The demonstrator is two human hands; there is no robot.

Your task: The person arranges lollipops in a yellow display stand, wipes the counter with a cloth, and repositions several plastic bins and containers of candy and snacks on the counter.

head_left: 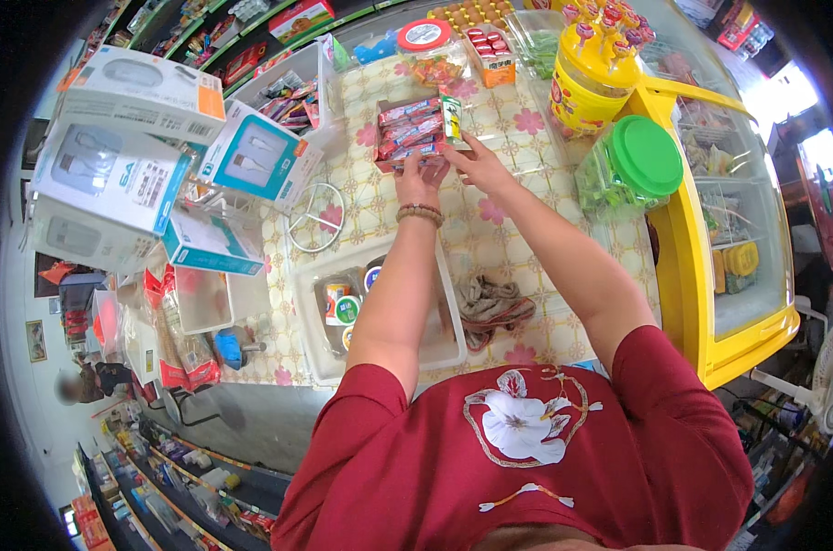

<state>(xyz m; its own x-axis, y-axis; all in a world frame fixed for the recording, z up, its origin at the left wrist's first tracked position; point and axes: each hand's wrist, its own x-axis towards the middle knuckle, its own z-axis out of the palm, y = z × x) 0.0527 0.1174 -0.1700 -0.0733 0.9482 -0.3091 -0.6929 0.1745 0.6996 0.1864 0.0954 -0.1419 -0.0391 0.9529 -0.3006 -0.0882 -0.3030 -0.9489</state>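
Observation:
A small open cardboard box (387, 166) sits on the flowered tablecloth, filled with several red-wrapped snack packets (411, 127). A green and yellow printed panel (451, 118) stands along its right side. My left hand (420, 176), with a beaded bracelet at the wrist, grips the box's near edge; some of its fingertips are hidden. Against the near right corner, below the printed panel, my right hand (484, 167) holds the box between thumb and fingers. Behind it are a red-lidded clear jar (426, 52) and a carton of red-capped items (490, 58).
Boxed charging cables (113, 165) are stacked at the left, beside a white wire stand (318, 217). A plastic tray with tubs (451, 324) lies under my left forearm, next to a crumpled cloth (493, 304). Rightward stand a green-lidded jar (645, 158), a lollipop tub (590, 86) and a yellow-framed display fridge (688, 296).

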